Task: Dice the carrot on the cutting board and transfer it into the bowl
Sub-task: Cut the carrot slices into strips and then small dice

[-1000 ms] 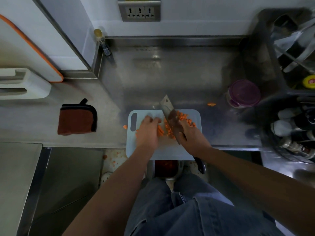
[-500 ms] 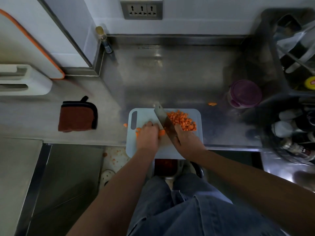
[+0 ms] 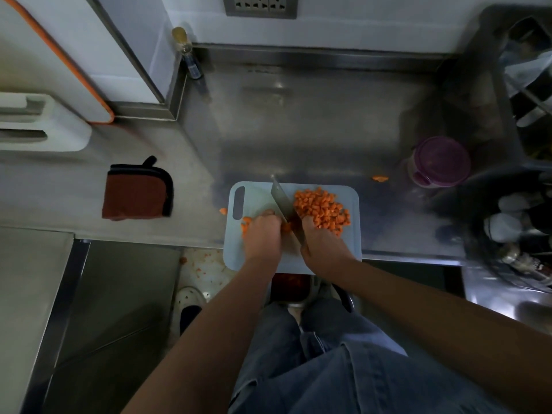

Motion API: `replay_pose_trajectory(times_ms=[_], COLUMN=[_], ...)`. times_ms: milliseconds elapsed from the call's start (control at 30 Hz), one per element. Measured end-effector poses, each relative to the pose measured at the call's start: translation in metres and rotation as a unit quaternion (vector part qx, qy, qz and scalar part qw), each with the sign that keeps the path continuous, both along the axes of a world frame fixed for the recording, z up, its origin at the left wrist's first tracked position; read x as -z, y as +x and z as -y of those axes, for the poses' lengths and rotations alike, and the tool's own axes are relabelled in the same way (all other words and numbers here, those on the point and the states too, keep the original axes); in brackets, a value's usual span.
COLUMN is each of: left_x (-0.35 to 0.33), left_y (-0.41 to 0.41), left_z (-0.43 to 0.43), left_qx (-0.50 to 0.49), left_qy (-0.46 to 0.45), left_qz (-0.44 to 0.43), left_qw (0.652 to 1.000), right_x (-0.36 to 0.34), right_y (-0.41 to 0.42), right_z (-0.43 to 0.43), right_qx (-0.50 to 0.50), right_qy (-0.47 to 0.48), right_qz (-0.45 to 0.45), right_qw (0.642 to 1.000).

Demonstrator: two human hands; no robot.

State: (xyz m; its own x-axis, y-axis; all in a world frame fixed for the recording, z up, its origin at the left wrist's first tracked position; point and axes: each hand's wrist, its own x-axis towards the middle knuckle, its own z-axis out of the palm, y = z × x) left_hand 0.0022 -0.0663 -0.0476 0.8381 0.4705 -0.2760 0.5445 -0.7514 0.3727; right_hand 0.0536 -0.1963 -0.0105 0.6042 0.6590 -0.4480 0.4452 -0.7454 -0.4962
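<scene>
A pale blue cutting board (image 3: 352,252) lies at the counter's front edge. A heap of diced carrot (image 3: 321,210) covers its right half. My right hand (image 3: 321,245) grips the handle of a cleaver (image 3: 282,200), whose blade slants across the board's middle. My left hand (image 3: 263,236), fingers curled, holds down uncut carrot strips (image 3: 245,224) just left of the blade; most of them are hidden under my fingers. A purple-lidded container (image 3: 439,165) stands at the right of the counter.
Stray carrot bits (image 3: 380,178) lie on the steel counter near the board. A brown folded cloth (image 3: 137,191) sits to the left. A bottle (image 3: 186,52) stands in the back corner. A dish rack (image 3: 528,85) with utensils fills the right side. A bin (image 3: 288,283) is below the board.
The cleaver blade has shifted left across the board, uncovering the diced heap on the right. My left hand has drawn back toward the board's left with the remaining strips.
</scene>
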Motion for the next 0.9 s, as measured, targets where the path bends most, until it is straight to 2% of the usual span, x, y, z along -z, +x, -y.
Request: replay_pose_trajectory(times_ms=[267,533,900], left_x=[-0.001,-0.007,-0.004], left_y=[-0.001,-0.005,-0.006], left_z=[0.0,-0.004,-0.001], left_qx=[0.014,0.02,-0.001], left_qy=[0.002,0.002,0.004], left_qz=[-0.01,0.008,-0.001], left_qw=[1.0,1.0,1.0], right_x=[0.001,-0.008,-0.007], right_y=[0.0,0.005,-0.004], right_z=[-0.006,-0.008,-0.015], right_qx=[-0.008,0.002,-0.006], right_qy=[-0.015,0.039,-0.011], right_qz=[0.016,0.034,0.01], right_qw=[1.0,0.999,1.0])
